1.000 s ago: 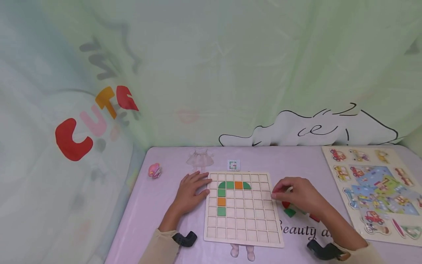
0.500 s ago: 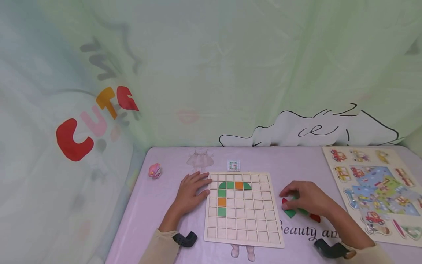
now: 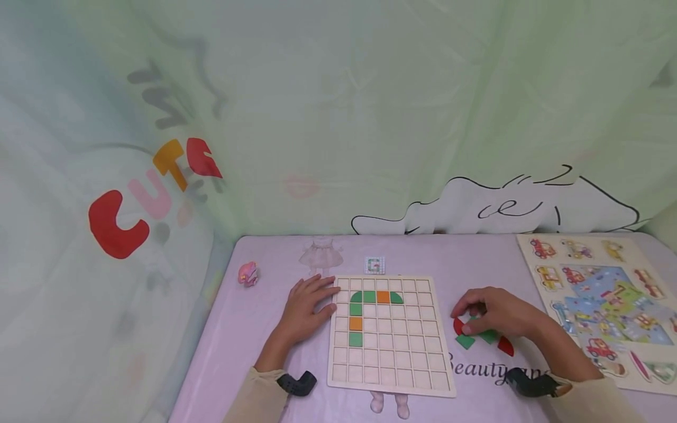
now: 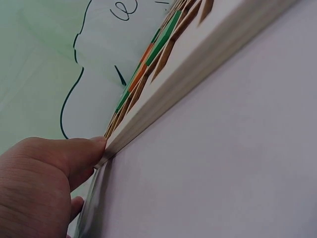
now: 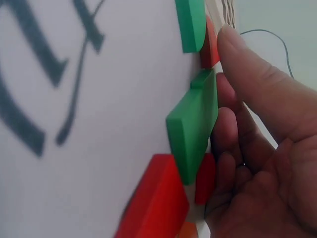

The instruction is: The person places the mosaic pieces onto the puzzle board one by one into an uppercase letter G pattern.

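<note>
A square wooden grid board [image 3: 394, 358] lies on the table, with green and orange tiles [image 3: 355, 324] set along its upper row and down a left column. My left hand [image 3: 308, 308] rests at the board's left edge with fingers spread, its thumb [image 4: 91, 148] touching the rim. To the board's right, my right hand [image 3: 499, 314] is over a small group of loose pieces, fingers loosely bent. Its thumb tip is right by a red rounded piece [image 3: 458, 325]. Around it lie a green piece [image 3: 465, 341], another green piece [image 5: 195, 124] and a red quarter-round piece [image 3: 505, 346].
A small pattern card [image 3: 375, 265] lies beyond the board's top edge. At the far left is a pink figurine [image 3: 247, 274]. A vehicle picture puzzle [image 3: 608, 311] covers the table's right side. A printed curtain [image 3: 338, 117] hangs behind the table [image 3: 476, 258].
My right hand has drawn back to the right from the board's edge to the loose pieces, its fingers shifting among them. The left hand and board have stayed put.
</note>
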A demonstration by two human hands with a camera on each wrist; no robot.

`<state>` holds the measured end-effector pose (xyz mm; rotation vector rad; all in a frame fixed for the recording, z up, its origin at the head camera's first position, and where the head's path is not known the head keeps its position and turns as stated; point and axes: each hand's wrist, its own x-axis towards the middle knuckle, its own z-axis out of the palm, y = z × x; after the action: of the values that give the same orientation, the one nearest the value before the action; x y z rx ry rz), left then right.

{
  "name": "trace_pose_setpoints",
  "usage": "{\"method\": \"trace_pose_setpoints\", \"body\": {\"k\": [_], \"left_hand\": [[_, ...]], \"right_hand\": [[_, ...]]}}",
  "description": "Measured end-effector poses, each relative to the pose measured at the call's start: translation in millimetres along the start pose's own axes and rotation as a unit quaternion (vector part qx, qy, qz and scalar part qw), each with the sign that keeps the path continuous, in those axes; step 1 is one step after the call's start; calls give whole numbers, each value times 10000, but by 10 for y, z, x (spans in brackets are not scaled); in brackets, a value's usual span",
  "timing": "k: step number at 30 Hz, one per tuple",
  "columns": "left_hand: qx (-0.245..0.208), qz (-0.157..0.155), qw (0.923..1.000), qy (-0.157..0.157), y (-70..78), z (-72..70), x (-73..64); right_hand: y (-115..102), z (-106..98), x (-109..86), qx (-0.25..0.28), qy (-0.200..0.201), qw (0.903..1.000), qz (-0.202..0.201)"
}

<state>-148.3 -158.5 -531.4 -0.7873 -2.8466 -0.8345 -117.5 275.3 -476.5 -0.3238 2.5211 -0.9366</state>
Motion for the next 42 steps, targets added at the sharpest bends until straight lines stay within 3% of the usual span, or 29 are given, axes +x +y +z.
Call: {"method": "trace_pose_setpoints", "body": {"k": [10,17,30,42], "left_hand": [[58,24,10000,72,-18,27,-5],[40,-55,10000,-59,-37,22,-3],[-10,-23,10000,-44,-35,7,1],[-31,-90,9999,-82,8,-15,1]], "right_hand": [[24,52,2,10,277,9996,-39],[24,71,-4,41,314,9995,-27],[-4,65,-28,14,252,9997,17],[-37,26,-11,453,19,9990,-50]]}}
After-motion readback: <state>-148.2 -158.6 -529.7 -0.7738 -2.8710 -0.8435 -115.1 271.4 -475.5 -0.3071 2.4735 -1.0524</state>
